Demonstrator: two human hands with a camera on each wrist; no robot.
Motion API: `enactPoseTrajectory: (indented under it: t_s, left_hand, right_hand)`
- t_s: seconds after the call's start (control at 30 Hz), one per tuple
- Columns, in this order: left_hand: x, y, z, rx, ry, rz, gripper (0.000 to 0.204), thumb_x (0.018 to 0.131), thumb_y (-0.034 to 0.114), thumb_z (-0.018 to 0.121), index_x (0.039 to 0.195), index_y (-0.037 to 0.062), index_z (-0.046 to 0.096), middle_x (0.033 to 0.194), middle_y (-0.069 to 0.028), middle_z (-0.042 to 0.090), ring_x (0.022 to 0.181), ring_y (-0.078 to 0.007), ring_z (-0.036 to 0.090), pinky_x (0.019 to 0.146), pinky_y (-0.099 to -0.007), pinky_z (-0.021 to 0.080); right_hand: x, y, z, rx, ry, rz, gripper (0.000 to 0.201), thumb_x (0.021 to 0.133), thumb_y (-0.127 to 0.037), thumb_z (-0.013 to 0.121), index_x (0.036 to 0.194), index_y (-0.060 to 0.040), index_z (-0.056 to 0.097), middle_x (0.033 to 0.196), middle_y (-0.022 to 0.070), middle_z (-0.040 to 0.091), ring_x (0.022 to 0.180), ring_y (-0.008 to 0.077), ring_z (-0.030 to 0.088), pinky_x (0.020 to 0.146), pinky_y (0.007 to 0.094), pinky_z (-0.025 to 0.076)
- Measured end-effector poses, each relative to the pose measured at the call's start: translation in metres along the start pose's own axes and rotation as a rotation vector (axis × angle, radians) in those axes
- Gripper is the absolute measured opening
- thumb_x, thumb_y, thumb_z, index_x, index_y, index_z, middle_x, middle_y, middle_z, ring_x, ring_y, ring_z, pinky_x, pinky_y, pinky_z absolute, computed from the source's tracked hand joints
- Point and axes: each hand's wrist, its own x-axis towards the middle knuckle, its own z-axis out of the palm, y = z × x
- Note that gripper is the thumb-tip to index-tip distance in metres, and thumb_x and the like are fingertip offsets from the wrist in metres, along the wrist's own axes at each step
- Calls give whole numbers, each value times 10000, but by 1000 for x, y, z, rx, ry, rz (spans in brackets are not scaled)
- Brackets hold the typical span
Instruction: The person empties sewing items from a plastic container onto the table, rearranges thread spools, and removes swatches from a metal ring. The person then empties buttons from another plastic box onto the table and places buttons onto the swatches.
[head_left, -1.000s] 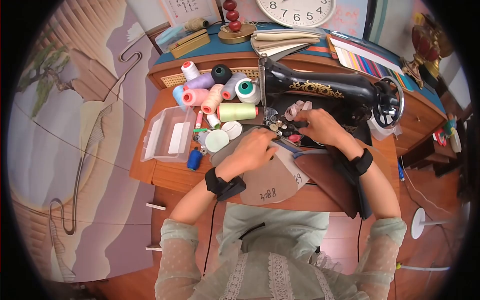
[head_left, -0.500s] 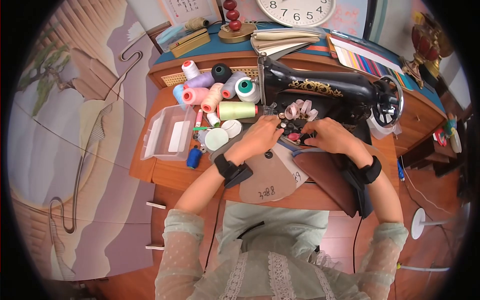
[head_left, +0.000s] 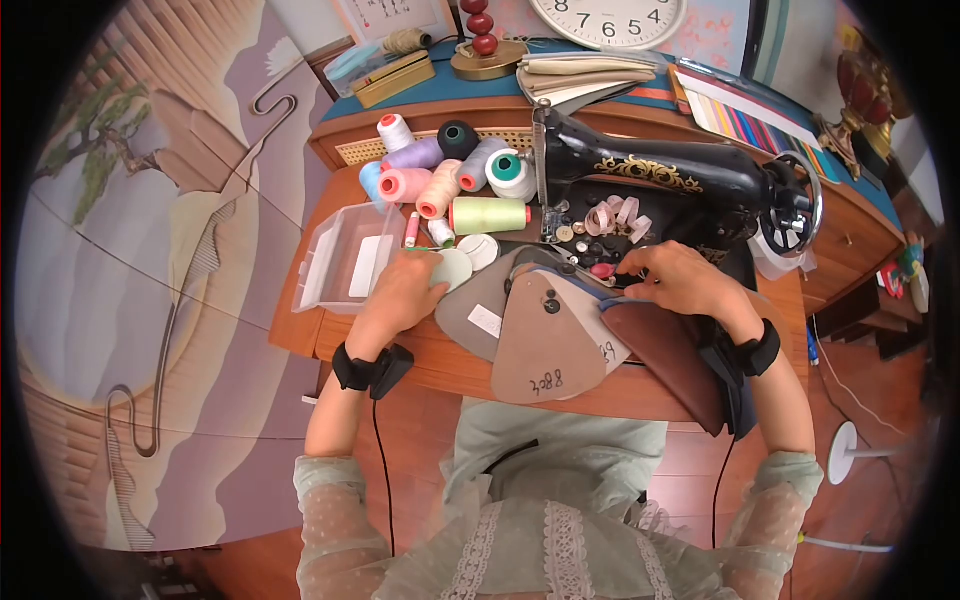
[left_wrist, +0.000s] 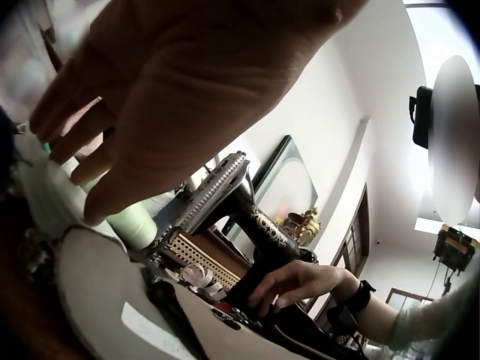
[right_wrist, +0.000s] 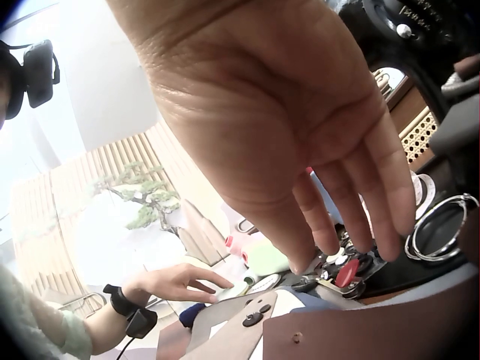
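Note:
In the head view my left hand [head_left: 408,285] is over the left side of the table, fingers loosely extended at a pale green disc [head_left: 455,270]. In the left wrist view its fingers [left_wrist: 86,139] overlap that disc. My right hand [head_left: 680,278] hovers beside a pile of small buttons [head_left: 590,250] and a pinkish-red piece [head_left: 603,270]. Its fingers [right_wrist: 360,210] hang relaxed over the pile in the right wrist view. Black buttons [head_left: 551,302] lie on a brown swatch [head_left: 545,350] with handwritten digits. Next to it are a grey swatch [head_left: 470,305] and a dark brown leather piece [head_left: 665,350].
Behind the buttons stands a black sewing machine [head_left: 650,165] with a coiled translucent ribbon [head_left: 615,217] at its base. Several thread spools [head_left: 440,190] cluster to its left. A clear plastic box [head_left: 345,260] sits near the table's left edge.
My left hand has moved left from the button pile to the pale green disc, uncovering the swatches. Two black buttons now show on the brown swatch. The right hand stays by the pile.

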Motion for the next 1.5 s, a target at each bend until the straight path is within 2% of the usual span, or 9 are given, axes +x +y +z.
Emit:
enactPoseTrajectory:
  t_s: [0.17,0.47,0.57,0.63,0.73,0.97,1.03,1.13,1.5]
  left_hand:
    - [-1,6,-1,43,-28,-41,365,799,195,678,1100,-1,617,1098,-188,618,991,-347,591,867,-408,475]
    - [13,5,-18,38,53,-108,204,817,193,654,869,-3,676,837,-180,658,839,-322,639,730,-396,496]
    - [18,15,-15,-74,83,-50,187,823,187,648,828,1,673,774,-175,652,734,-310,642,661,-393,486]
    - [23,22,2,-142,111,87,189,825,187,647,823,-1,668,723,-168,644,678,-312,637,628,-397,485]
    - [29,44,13,-177,29,93,209,820,197,643,765,-5,660,736,-183,649,722,-352,630,664,-431,490]
    - [52,55,25,-401,-8,133,222,811,201,660,749,-11,655,696,-172,647,671,-330,634,630,-407,490]
    - [58,58,32,-452,24,175,211,811,193,662,760,-12,662,684,-175,647,651,-317,638,610,-392,491]
    - [65,65,35,-572,21,178,213,815,193,660,784,-18,670,689,-180,650,646,-304,642,600,-374,493]
    - [54,35,28,-599,20,118,213,824,166,666,813,-47,662,697,-169,663,652,-246,661,615,-327,503]
  right_hand:
    - [-1,2,3,-4,-18,-4,279,786,-196,686,1013,-36,662,902,179,675,890,345,633,799,407,483]
    - [-9,3,-1,-12,-26,8,297,790,-200,688,1028,-25,654,939,175,676,913,341,633,824,400,477]
    - [-11,3,-2,0,21,-24,304,793,-200,691,1039,-26,652,950,173,679,887,342,641,810,396,485]
    - [-12,0,-5,21,2,-10,305,797,-197,689,1047,-27,652,963,176,678,868,347,647,794,388,495]
    - [-19,-6,-6,27,12,-9,300,797,-188,689,1046,-24,653,956,175,680,865,336,652,781,387,501]
    - [-34,-12,-13,30,-27,-14,300,787,-130,696,1044,15,640,955,170,676,819,292,663,728,362,515]
    - [-35,-10,-13,55,5,17,261,812,-165,672,1034,-29,657,931,173,680,872,324,654,776,391,504]
    - [-35,-10,-12,48,21,1,254,810,-173,676,1024,-38,660,911,170,681,854,318,657,748,392,506]
    - [-36,-25,-16,45,-42,62,251,805,-175,679,1027,-58,664,888,166,681,820,326,651,712,395,502]
